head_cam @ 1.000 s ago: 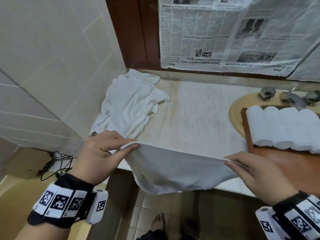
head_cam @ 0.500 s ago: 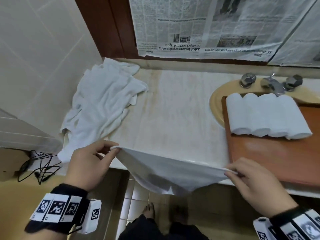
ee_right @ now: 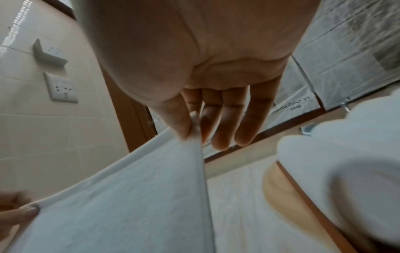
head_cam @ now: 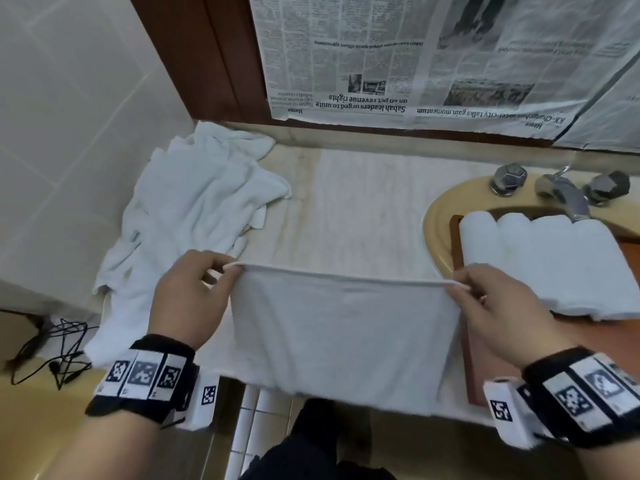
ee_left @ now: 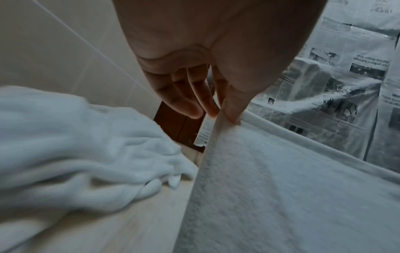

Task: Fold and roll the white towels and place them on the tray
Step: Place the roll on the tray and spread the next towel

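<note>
Now, held towel: being stretched flat between both hands above the front of the counter, top hem taut, lower edge hanging past the counter's rim.
Left hand: pinching the towel's left top corner between thumb and forefinger, other fingers hanging loose beside it.
Right hand: pinching the right top corner in the same way, remaining fingers nearly straight.
Hidden: towel's bottom edge blurring into the counter front; near part of the tray being covered by the right hand; tray's right side cut off by the frame.
Changed: towel sagging in a slack curve half a second ago, now being pulled straight and raised; hands standing closer together.
Count: four rolled towels lying side by side, touching, on the tray over the sink; one loose heap of towels lying at the counter's left end against the tiled wall, number in it impossible to tell.
Behind: newspaper sheets hanging above the counter.
</note>
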Demonstrator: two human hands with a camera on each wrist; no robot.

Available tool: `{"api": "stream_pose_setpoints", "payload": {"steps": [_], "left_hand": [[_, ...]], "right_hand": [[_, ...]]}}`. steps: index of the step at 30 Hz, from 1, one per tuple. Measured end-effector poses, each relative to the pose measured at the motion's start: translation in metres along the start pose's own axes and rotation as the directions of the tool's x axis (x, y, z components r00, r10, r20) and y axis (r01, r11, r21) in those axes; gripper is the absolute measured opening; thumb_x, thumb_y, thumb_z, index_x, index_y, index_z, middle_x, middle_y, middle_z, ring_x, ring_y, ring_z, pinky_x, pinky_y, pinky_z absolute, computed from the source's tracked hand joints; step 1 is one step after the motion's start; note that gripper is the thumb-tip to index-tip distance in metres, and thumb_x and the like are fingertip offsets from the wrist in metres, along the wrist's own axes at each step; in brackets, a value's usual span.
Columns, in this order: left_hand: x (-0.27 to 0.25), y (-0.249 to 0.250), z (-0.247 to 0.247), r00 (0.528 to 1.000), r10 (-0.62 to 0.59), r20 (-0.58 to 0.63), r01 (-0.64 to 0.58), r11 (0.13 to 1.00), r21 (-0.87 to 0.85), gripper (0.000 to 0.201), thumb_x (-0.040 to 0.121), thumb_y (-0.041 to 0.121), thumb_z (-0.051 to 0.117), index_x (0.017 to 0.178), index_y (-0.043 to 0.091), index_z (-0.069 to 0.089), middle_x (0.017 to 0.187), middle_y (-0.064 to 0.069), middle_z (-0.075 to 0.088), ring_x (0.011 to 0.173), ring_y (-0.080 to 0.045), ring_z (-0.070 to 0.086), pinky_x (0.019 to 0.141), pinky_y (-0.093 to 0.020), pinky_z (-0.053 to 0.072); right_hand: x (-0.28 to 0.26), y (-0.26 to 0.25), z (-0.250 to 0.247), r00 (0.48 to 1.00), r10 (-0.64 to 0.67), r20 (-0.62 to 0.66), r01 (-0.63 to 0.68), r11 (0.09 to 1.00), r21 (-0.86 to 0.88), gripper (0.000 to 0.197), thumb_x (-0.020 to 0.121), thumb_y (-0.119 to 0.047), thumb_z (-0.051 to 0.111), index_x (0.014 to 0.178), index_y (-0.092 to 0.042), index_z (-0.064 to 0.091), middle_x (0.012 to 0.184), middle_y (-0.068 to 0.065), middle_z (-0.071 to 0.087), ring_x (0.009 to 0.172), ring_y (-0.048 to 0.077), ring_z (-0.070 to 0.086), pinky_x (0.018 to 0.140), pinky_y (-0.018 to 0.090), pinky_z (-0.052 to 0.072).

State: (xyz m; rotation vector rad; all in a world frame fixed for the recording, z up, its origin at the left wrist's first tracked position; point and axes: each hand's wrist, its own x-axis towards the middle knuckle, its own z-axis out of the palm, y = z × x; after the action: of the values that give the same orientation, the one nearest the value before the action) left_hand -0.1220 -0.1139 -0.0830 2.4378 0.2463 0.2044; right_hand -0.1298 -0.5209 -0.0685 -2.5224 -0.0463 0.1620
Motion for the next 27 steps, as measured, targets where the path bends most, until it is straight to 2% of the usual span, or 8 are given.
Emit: {"api": "stream_pose_setpoints", "payload": {"steps": [2, 5, 14, 17, 19, 23, 25, 27], "left_hand": [[0.047, 0.009, 0.006, 0.999, 0.026, -0.041, -0.026, 1.0, 0.01, 0.008, 0.093, 0.042, 0.07, 0.088, 0.036, 0.07, 0.088, 0.015, 0.061, 0.075, -0.001, 0.058, 0.069, -0.022, 0.04], [0.117, 0.026, 0.025, 0.998, 0.012, -0.067, -0.013, 1.0, -0.019, 0.012, 0.092, 0.044, 0.069, 0.087, 0.033, 0.072, 0.082, 0.012, 0.064, 0.077, -0.006, 0.059, 0.073, -0.026, 0.042], [0.267, 0.053, 0.118, 0.991, -0.13, 0.012, 0.13, 0.975, -0.179, 0.016, 0.086, 0.05, 0.064, 0.085, 0.034, 0.066, 0.074, 0.01, 0.072, 0.082, -0.015, 0.068, 0.082, -0.037, 0.058], [0.28, 0.053, 0.147, 0.987, -0.142, 0.081, 0.155, 0.968, -0.196, 0.008, 0.09, 0.041, 0.065, 0.092, 0.034, 0.067, 0.083, 0.01, 0.073, 0.089, -0.017, 0.07, 0.081, -0.031, 0.056], [0.278, 0.05, 0.166, 0.963, -0.15, 0.224, 0.192, 0.965, -0.177, 0.022, 0.093, 0.035, 0.067, 0.115, 0.033, 0.067, 0.108, 0.006, 0.073, 0.105, -0.019, 0.068, 0.088, -0.027, 0.053], [0.259, 0.037, 0.197, 0.831, -0.091, 0.549, 0.295, 0.909, -0.296, 0.098, 0.091, 0.034, 0.076, 0.163, 0.032, 0.01, 0.161, -0.001, 0.038, 0.143, -0.018, 0.044, 0.113, -0.032, 0.038], [0.252, 0.032, 0.205, 0.838, -0.08, 0.539, 0.295, 0.899, -0.325, 0.112, 0.089, 0.037, 0.078, 0.161, 0.04, -0.008, 0.167, 0.0, 0.028, 0.15, -0.017, 0.035, 0.118, -0.036, 0.034], [0.242, 0.034, 0.206, 0.879, -0.061, 0.473, 0.233, 0.921, -0.314, 0.113, 0.089, 0.038, 0.076, 0.158, 0.046, -0.012, 0.166, -0.001, 0.029, 0.151, -0.019, 0.033, 0.122, -0.041, 0.031]], "right_hand": [[0.045, -0.009, -0.012, 0.996, 0.039, -0.08, -0.039, 0.999, -0.007, 0.009, 0.101, -0.034, 0.057, 0.097, -0.027, 0.063, 0.087, -0.008, 0.066, 0.081, 0.014, 0.061, 0.072, 0.039, 0.049], [0.12, -0.017, -0.024, 0.982, 0.122, -0.144, -0.13, 0.991, -0.044, 0.007, 0.103, -0.031, 0.054, 0.101, -0.026, 0.059, 0.082, -0.004, 0.062, 0.074, 0.016, 0.057, 0.064, 0.036, 0.043], [0.298, 0.004, -0.02, 0.884, 0.418, -0.208, -0.429, 0.903, -0.006, 0.014, 0.106, -0.028, 0.044, 0.115, -0.019, 0.051, 0.094, 0.006, 0.059, 0.081, 0.028, 0.055, 0.07, 0.035, 0.04], [0.326, 0.021, -0.001, 0.863, 0.475, -0.174, -0.467, 0.88, 0.087, 0.028, 0.103, -0.027, 0.053, 0.13, -0.021, 0.051, 0.108, 0.007, 0.065, 0.093, 0.028, 0.062, 0.077, 0.033, 0.046], [0.336, 0.033, 0.018, 0.864, 0.499, -0.062, -0.493, 0.865, 0.087, 0.053, 0.098, -0.029, 0.064, 0.146, -0.022, 0.042, 0.117, 0.008, 0.067, 0.105, 0.03, 0.064, 0.084, 0.033, 0.048], [0.345, 0.048, 0.042, 0.827, 0.56, 0.061, -0.561, 0.828, 0.009, 0.085, 0.093, -0.03, 0.072, 0.16, -0.015, 0.022, 0.148, 0.014, 0.052, 0.129, 0.035, 0.055, 0.1, 0.036, 0.046], [0.35, 0.05, 0.044, 0.786, 0.617, 0.027, -0.617, 0.787, -0.031, 0.075, 0.094, -0.023, 0.068, 0.157, -0.007, 0.028, 0.144, 0.016, 0.053, 0.125, 0.037, 0.056, 0.093, 0.035, 0.047], [0.353, 0.05, 0.043, 0.751, 0.661, 0.003, -0.658, 0.748, -0.082, 0.046, 0.094, -0.017, 0.064, 0.134, 0.0, 0.05, 0.121, 0.017, 0.063, 0.097, 0.034, 0.061, 0.077, 0.033, 0.047]]}}
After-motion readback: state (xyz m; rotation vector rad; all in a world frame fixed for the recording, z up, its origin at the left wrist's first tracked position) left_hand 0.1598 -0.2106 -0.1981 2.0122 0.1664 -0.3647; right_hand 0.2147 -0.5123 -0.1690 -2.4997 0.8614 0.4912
